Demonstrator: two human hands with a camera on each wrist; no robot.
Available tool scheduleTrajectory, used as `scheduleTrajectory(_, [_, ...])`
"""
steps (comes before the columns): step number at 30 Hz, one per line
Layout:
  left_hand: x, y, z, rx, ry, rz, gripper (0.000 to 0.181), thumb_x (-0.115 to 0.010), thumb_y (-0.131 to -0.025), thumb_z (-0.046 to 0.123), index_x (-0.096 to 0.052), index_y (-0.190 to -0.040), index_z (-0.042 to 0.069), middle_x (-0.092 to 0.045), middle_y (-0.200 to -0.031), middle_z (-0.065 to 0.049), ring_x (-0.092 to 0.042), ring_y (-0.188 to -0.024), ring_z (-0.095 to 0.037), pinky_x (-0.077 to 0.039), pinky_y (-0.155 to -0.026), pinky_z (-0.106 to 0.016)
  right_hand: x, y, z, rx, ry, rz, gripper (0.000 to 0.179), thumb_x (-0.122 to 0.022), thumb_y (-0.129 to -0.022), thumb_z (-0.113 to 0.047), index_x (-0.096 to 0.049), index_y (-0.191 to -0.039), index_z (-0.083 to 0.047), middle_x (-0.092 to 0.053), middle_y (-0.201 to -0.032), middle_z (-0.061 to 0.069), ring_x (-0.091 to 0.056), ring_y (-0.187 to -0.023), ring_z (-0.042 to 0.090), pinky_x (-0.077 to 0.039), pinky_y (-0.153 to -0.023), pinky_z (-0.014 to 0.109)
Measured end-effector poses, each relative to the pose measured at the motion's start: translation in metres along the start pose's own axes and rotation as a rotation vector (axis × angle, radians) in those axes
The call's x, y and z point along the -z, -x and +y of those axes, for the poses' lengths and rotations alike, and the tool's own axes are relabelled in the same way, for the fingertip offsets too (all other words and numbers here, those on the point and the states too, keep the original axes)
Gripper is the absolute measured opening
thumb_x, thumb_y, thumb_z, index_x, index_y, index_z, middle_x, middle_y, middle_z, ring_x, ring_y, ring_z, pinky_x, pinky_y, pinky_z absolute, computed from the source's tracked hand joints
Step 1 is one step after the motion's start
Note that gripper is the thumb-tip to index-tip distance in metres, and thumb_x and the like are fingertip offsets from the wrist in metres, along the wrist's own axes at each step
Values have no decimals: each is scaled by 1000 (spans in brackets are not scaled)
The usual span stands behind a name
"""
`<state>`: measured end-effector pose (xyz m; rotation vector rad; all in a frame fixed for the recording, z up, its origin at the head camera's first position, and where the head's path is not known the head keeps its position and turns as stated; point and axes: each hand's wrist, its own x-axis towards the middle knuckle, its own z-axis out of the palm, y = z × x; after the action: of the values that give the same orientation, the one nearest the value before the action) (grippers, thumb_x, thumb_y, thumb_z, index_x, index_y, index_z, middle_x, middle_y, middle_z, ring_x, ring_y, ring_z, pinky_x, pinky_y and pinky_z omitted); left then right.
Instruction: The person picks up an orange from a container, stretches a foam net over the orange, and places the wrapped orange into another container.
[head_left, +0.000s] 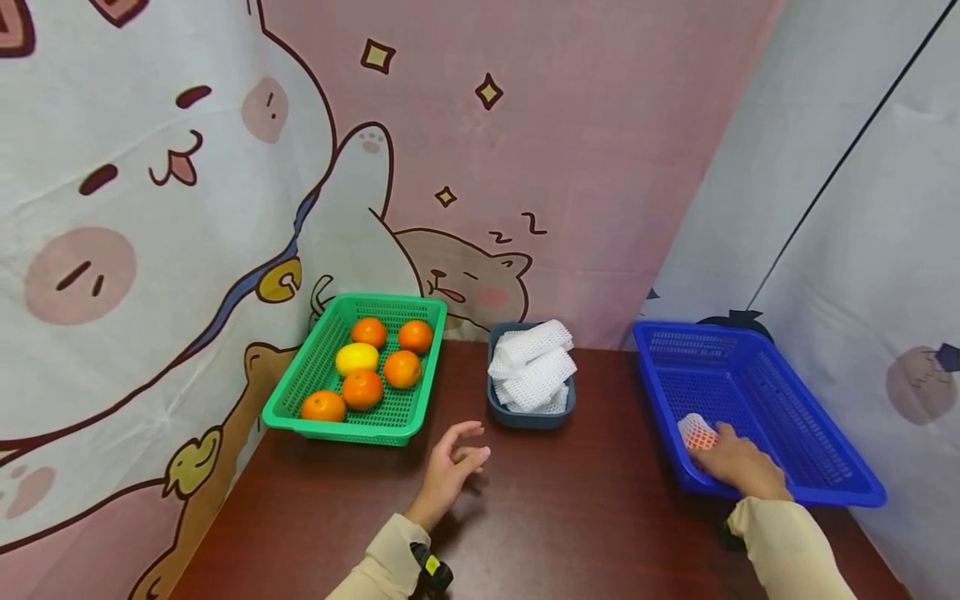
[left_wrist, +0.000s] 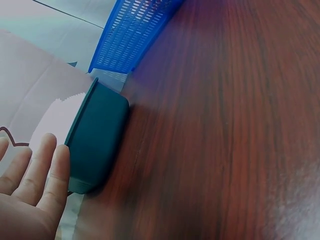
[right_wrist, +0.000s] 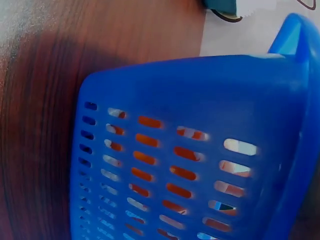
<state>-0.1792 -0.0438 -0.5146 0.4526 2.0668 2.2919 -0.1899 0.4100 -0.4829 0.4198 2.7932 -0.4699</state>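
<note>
Inside the blue basket (head_left: 757, 400), at its near left corner, my right hand (head_left: 738, 465) holds an orange in a white foam net sleeve (head_left: 697, 432). The right wrist view shows the basket's slotted wall (right_wrist: 200, 95), with orange colour behind the slots; the hand is mostly hidden there. My left hand (head_left: 448, 471) hovers over the table with loosely bent fingers and nothing in them. Nearest to it is a small dark teal bin (head_left: 531, 419), filled with white foam net sleeves (head_left: 534, 362). In the left wrist view, its fingers (left_wrist: 59, 172) overlap the bin (left_wrist: 100, 135).
A green basket (head_left: 348, 433) at the back left bears several oranges (head_left: 363, 389) and one yellow fruit (head_left: 357, 358). All containers stand on a dark brown wooden table (head_left: 570, 517). A cartoon-printed cloth (head_left: 600, 167) hangs behind and along the sides.
</note>
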Motion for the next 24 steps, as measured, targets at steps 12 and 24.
scheduleTrajectory(12, [14,4,4,0,-39,32,40,-65,-91,3,-53,-129,-1,-55,-127,-21,-59,-97,-51,-50,-81,-59,14,25,-44,125,-74,489,89,-59,-91,-52,-26,-146,9,-38,-130,43,-38,-108,64,-31,-80,74])
scheduleTrajectory(24, [17,4,8,-15,-65,51,39,-67,-90,4,-55,-128,1,-57,-125,-19,-63,-93,-39,-55,-78,-43,5,20,-142,573,-272,713,59,-71,-86,-18,-48,-134,6,-50,-129,32,-43,-116,53,-32,-94,65])
